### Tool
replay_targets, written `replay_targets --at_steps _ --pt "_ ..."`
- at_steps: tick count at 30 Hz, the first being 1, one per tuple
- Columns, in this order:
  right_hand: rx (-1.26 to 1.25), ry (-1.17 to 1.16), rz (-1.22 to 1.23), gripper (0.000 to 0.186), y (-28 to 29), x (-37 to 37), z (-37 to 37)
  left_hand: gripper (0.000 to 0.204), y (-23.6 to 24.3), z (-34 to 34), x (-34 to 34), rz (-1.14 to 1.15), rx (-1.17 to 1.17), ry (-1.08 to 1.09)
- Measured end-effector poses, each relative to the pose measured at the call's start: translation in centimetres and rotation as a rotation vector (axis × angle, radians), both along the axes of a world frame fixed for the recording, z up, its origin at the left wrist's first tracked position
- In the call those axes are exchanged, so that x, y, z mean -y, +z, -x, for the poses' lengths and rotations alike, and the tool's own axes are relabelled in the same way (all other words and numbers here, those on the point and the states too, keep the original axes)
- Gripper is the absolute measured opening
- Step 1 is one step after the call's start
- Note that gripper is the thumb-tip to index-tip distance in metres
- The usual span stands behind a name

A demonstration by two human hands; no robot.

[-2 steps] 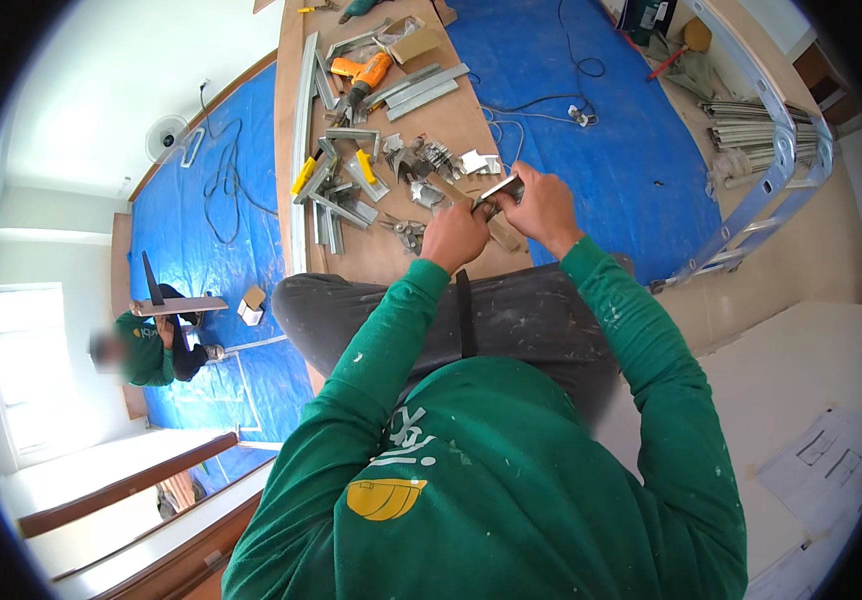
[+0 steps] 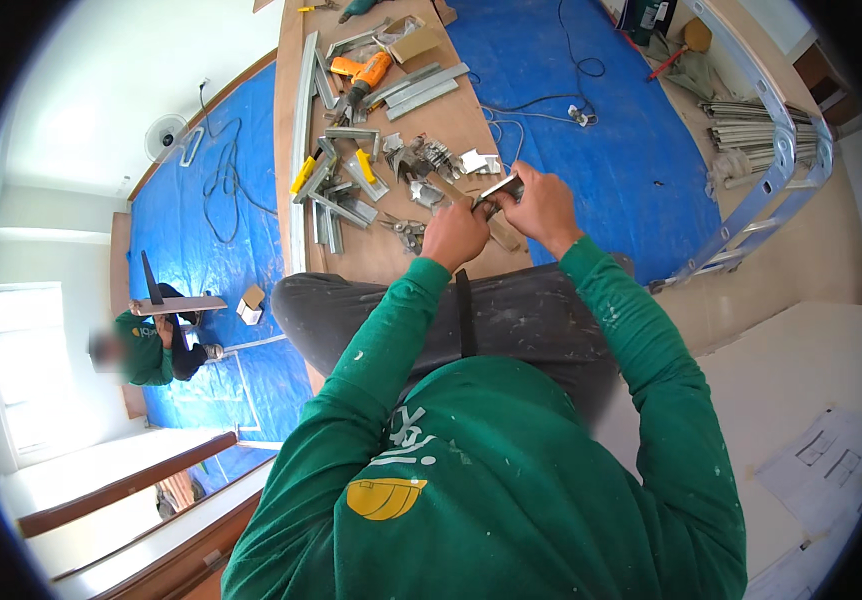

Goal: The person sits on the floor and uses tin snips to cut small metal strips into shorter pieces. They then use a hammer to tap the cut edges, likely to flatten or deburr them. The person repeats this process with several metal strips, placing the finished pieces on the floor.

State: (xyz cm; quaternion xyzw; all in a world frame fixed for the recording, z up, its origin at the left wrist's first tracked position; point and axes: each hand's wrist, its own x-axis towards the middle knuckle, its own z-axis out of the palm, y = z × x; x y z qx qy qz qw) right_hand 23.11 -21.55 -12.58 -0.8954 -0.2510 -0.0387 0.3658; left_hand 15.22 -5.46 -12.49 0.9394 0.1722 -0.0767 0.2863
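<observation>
My left hand [image 2: 454, 236] and my right hand [image 2: 543, 207] meet over the near end of a wooden board [image 2: 381, 255]. Both are closed on a small bent metal bracket [image 2: 500, 188] held between them. A wooden-handled tool [image 2: 499, 232] lies just under the hands. Beyond my fingers, several loose metal brackets [image 2: 421, 160] and short channel pieces [image 2: 336, 205] are scattered on the board. My green sleeves come up from the lower edge.
An orange drill [image 2: 369, 72] and metal profiles [image 2: 426, 88] lie at the board's far end. Blue tarp [image 2: 601, 150] covers the floor. An aluminium ladder [image 2: 781, 170] lies at right. Another person [image 2: 146, 345] crouches at left. Paper sheets [image 2: 831, 465] rest at lower right.
</observation>
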Motion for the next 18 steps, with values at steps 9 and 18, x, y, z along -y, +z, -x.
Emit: replay_targets --at_steps 9,18 --pt "-0.013 -0.036 0.125 0.034 0.1 -1.9 -0.8 0.045 -2.7 -2.4 0.2 0.023 0.008 0.13" --pt "-0.104 0.184 0.232 0.053 -1.4 0.0 -0.1 0.036 -2.0 -0.7 -1.8 0.748 -0.431 0.128"
